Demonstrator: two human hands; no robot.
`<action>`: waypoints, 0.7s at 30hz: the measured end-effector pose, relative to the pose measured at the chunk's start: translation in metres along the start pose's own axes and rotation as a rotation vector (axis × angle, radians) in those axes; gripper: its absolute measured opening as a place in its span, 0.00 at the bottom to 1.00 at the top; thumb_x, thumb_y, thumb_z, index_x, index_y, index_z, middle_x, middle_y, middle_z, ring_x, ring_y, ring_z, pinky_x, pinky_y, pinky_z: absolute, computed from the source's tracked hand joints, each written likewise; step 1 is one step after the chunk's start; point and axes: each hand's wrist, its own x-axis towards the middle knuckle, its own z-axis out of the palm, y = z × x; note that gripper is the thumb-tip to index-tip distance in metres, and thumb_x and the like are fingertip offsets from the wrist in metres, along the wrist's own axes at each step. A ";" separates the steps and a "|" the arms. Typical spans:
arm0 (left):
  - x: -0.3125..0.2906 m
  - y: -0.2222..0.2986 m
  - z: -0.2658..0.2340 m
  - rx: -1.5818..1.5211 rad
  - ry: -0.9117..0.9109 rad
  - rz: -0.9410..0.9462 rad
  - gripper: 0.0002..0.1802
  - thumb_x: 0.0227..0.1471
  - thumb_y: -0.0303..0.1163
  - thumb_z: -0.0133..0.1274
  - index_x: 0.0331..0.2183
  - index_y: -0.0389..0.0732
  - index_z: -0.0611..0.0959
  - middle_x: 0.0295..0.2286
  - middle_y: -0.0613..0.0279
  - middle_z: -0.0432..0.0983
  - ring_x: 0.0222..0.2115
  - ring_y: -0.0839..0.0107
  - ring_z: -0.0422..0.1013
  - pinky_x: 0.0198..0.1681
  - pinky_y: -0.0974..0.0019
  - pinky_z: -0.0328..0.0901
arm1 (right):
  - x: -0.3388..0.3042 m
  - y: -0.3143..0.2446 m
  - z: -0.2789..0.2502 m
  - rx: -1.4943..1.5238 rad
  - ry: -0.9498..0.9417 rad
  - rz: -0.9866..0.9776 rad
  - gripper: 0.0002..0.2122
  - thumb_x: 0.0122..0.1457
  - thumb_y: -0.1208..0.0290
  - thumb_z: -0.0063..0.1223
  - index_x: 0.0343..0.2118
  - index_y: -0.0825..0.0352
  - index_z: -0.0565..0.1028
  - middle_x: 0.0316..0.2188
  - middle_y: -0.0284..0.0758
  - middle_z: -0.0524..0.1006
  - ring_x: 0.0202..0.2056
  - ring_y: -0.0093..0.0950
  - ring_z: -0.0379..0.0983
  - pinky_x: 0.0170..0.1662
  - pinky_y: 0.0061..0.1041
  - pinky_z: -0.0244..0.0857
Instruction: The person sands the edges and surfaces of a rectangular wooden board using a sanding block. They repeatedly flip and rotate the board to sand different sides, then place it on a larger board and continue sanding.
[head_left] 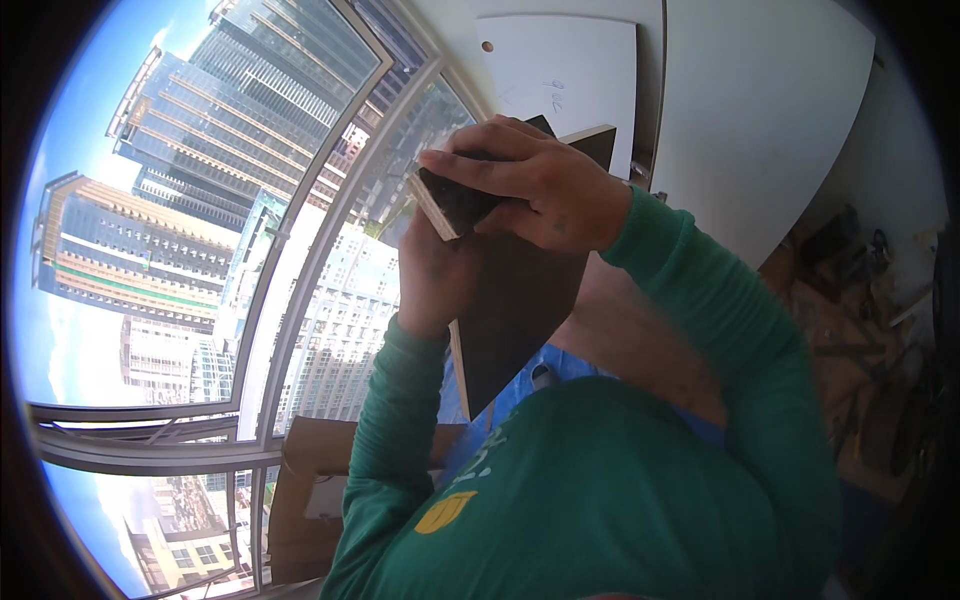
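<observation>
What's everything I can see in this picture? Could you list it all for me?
dark board: one, dark brown face with pale layered edge, held up at centre between both hands
white panels: at least two, white, leaning at upper right behind the board
window frames: several pale bars, left half
tower blocks: many, glass and beige, outside the window
cardboard box: one, brown, on the floor by the window, lower left
blue sheet: one, blue, below the board
tools and scraps: several, too blurred to tell apart, on the floor at right
green sleeves: two, green, on the person's arms
left hand: one, grip on the board's left edge
right hand: one, grip closed over the board's top corner
</observation>
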 end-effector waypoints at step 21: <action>-0.020 -0.008 -0.019 0.112 0.101 -0.121 0.28 0.51 0.32 0.68 0.52 0.35 0.78 0.41 0.48 0.84 0.45 0.57 0.81 0.48 0.56 0.74 | -0.034 0.045 -0.032 0.199 -0.092 0.283 0.36 0.58 0.75 0.66 0.71 0.58 0.66 0.60 0.39 0.71 0.61 0.41 0.69 0.68 0.37 0.64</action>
